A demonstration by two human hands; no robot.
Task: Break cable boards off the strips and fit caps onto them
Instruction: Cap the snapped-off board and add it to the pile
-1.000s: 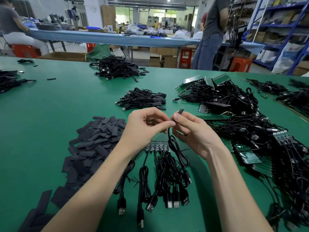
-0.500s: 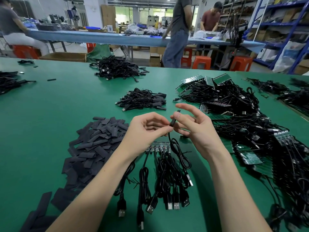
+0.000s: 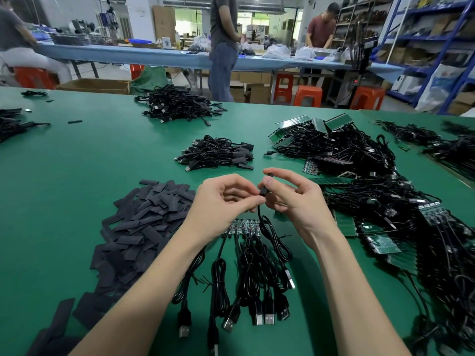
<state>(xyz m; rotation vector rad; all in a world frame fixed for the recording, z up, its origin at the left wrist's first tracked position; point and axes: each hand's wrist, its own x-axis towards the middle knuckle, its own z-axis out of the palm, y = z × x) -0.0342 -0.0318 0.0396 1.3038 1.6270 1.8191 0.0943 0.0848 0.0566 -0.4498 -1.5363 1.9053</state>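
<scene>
The left hand (image 3: 226,201) and right hand (image 3: 295,199) meet just above the table (image 3: 77,163), fingers of both clamped on one cable board (image 3: 262,191). The right fingers pinch the black cap (image 3: 266,179) at its upper end; the left fingers pinch just beneath, likely steadying it so the cap slides on. Its cable (image 3: 272,235) hangs below the fingers. The remaining strip (image 3: 243,224) lies directly under them, spare caps (image 3: 144,214) left of the left fingers, within reach.
</scene>
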